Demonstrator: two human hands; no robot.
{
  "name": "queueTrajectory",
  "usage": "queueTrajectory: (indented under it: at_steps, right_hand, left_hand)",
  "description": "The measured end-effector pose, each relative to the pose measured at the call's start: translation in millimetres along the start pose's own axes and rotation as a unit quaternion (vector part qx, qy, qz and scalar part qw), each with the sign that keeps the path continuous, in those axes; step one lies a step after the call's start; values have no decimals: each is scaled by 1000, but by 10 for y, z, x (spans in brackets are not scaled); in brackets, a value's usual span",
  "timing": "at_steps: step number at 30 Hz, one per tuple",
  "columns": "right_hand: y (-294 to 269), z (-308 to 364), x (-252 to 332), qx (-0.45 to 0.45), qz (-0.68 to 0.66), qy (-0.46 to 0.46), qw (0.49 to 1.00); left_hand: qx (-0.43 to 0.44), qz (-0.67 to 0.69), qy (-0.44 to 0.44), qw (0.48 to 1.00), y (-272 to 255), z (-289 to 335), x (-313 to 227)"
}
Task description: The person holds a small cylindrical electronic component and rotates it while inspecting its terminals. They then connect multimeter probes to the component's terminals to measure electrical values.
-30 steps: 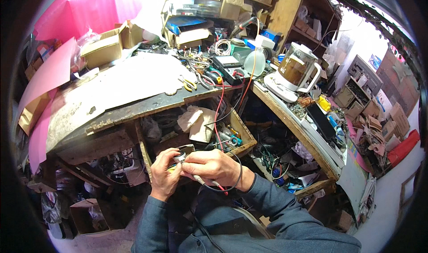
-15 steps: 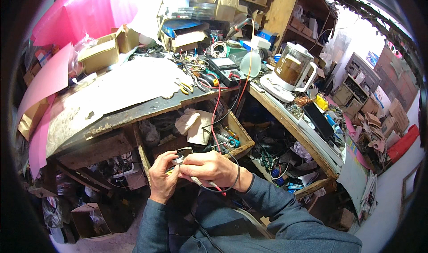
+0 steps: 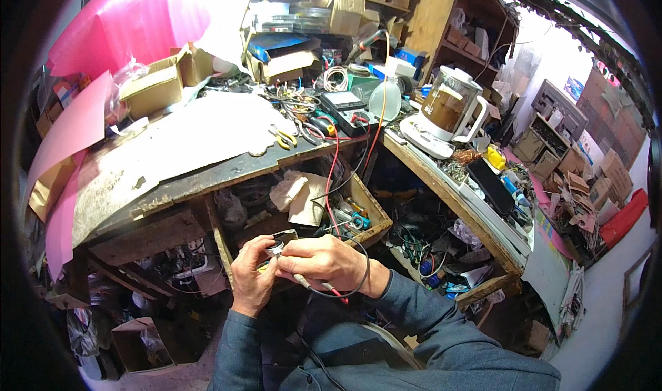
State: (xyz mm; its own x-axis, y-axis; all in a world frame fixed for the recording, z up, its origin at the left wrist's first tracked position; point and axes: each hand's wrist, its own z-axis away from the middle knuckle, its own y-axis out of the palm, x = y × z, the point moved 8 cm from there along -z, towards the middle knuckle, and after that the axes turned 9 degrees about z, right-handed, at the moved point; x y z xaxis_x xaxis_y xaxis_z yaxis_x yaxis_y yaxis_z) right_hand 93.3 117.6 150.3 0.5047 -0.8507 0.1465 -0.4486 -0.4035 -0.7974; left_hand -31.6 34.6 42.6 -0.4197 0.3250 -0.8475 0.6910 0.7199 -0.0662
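Note:
My left hand (image 3: 249, 279) is closed around a small round silver-coloured metal part (image 3: 275, 246), with a bit of yellow showing below it. Pressed up against this part are the fingertips of my right hand (image 3: 329, 260). That hand grips test probes (image 3: 302, 281) whose pale shafts and red and black ends stick out under the palm; their tips are hidden by the fingers. A black lead (image 3: 369, 267) loops over my right wrist. A red lead (image 3: 336, 177) climbs past the open drawer to a dark multimeter (image 3: 345, 109) on the bench.
Under the bench edge a wooden drawer (image 3: 378, 218) stands open with paper and tools. On the bench are a pale sheet (image 3: 186, 139), yellow-handled pliers (image 3: 284, 138) and tangled wires. A glass kettle with brown liquid (image 3: 447, 105) stands at right beside a black phone (image 3: 491, 186).
Both hands stay at nearly the same spot with the same grip. The whole view has shifted very slightly.

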Motion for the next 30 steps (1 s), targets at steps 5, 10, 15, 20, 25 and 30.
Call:
queueTrajectory:
  at_steps: [5, 10, 15, 20, 25, 30]
  right_hand:
    - [31, 11, -22, 17, -1, 8, 1000]
    - [7, 1, -18, 8, -3, 4, 1000]
    - [25, 18, -35, 17, -11, 10, 1000]
    - [30, 18, -35, 19, -3, 11, 1000]
    - [30, 20, -45, 24, -3, 13, 1000]
    - [11, 27, -49, 27, 1, 17, 999]
  left_hand:
    - [6, -15, 8, 1000, -8, 3, 27]
    - [-8, 16, -17, 1000, -9, 0, 23]
    - [8, -8, -11, 1000, -3, -7, 3]
    - [-14, 23, -22, 999, -10, -2, 28]
    - [12, -23, 4, 1000, -6, -4, -2]
    - [2, -12, -5, 1000, 3, -16, -13]
